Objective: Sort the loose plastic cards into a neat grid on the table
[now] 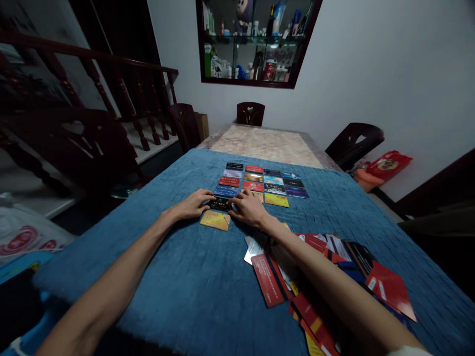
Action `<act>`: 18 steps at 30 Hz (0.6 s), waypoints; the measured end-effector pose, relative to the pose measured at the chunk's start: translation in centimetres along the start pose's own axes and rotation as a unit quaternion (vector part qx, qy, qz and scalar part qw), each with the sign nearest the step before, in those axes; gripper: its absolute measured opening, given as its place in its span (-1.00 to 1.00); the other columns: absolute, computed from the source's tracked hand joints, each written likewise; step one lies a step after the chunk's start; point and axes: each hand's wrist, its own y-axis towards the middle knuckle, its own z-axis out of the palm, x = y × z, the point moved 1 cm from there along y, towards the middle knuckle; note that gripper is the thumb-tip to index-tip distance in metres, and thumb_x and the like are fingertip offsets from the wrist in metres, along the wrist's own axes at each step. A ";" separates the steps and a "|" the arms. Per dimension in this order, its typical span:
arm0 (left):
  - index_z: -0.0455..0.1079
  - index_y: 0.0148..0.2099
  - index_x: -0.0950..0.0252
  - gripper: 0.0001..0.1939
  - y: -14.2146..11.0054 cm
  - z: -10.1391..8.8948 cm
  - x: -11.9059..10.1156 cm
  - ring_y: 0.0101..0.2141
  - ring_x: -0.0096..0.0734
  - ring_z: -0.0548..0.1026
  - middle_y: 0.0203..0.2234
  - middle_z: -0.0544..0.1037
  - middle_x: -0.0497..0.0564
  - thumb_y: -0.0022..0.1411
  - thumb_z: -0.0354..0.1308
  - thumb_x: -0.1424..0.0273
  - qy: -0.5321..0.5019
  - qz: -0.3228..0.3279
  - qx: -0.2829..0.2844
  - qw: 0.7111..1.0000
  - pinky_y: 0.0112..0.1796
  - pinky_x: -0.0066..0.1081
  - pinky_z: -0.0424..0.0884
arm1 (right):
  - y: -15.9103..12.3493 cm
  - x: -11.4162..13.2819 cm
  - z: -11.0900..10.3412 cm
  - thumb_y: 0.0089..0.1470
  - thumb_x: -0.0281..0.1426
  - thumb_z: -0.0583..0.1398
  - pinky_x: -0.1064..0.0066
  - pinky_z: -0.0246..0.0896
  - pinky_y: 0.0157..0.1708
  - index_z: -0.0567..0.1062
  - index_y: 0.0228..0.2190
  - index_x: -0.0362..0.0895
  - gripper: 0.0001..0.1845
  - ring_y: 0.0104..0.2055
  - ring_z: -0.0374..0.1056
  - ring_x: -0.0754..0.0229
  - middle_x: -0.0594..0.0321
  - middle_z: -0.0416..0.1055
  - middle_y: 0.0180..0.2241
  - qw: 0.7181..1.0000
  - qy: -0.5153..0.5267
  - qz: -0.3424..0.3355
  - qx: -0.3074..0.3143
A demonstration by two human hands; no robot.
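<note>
Between my two hands a black card (219,203) lies on the blue cloth (178,277). My left hand (193,203) has its fingertips at the card's left edge, and the fingers of my right hand (248,207) touch its right edge. Just below it is a yellow card (215,220), lying apart from both hands. Above, a blue card (226,191) and a red card (229,181) continue the left column. Other cards form columns to the right, with a bright yellow card (276,199) at the bottom. My right hand partly covers a pale yellow card.
A loose pile of cards, with a red card (269,279) at its near side, spreads under my right forearm. Beyond the cloth the table (267,141) has a marbled top. Dark chairs (251,113) stand around it. A white plastic bag (29,232) is at the left.
</note>
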 end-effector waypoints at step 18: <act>0.46 -0.05 0.29 -0.72 0.3 0.0 -0.4 -0.05 -0.27 0.46 -0.07 0.49 0.10 0.21 0.07 0.52 0.006 0.016 -0.041 0.999 0.04 -0.25 0.41 | 0.0 0.2 0.0 0.17 -0.17 0.15 0.14 0.14 -0.07 0.56 -0.08 0.02 -0.67 0.02 0.15 -0.08 0.07 0.44 -0.11 1.000 -0.013 0.000 -0.005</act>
